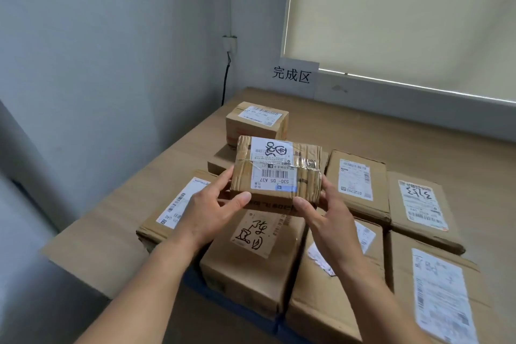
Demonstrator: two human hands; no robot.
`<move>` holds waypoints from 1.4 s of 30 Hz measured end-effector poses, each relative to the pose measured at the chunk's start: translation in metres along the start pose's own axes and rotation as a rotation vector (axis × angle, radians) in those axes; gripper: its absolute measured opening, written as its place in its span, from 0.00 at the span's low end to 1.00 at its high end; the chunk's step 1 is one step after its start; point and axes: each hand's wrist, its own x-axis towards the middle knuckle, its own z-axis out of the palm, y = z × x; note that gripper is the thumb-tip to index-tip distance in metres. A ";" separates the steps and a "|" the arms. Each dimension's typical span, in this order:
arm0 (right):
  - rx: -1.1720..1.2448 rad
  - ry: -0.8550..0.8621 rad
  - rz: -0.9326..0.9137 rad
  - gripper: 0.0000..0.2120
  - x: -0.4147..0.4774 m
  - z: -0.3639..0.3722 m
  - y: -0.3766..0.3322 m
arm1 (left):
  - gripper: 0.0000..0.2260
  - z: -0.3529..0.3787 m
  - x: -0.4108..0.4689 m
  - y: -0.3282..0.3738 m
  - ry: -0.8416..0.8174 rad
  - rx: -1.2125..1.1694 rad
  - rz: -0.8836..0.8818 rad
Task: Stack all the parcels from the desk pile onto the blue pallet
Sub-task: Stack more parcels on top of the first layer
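I hold a small taped cardboard parcel (277, 173) with a white shipping label between both hands, above a layer of parcels. My left hand (215, 211) grips its left near corner and my right hand (324, 215) grips its right near corner. Below it lies a box with handwritten characters (252, 254). A strip of the blue pallet (237, 306) shows under the front boxes. Several labelled boxes lie flat around, among them one at the left (178, 207) and two at the right (360, 181), (421, 204). A smaller box (257, 120) sits on top at the back.
A large cardboard sheet (363, 131) covers the surface under the boxes and reaches the wall. A paper sign with Chinese characters (293, 75) hangs on the back wall under a window blind (405, 17). A black cable (225, 78) runs down the corner at the left.
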 end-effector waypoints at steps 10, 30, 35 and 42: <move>-0.079 0.075 0.066 0.31 0.039 0.106 -0.026 | 0.31 -0.068 0.085 -0.072 -0.143 -0.002 0.020; -0.275 0.179 0.194 0.28 0.084 0.144 -0.023 | 0.25 -0.062 0.153 -0.104 -0.285 -0.018 0.035; -0.344 0.152 0.178 0.30 0.080 0.137 -0.027 | 0.27 -0.066 0.149 -0.102 -0.282 -0.020 0.015; -0.806 -0.093 0.044 0.43 0.002 0.134 -0.038 | 0.30 -0.092 0.103 -0.134 -0.298 0.017 -0.146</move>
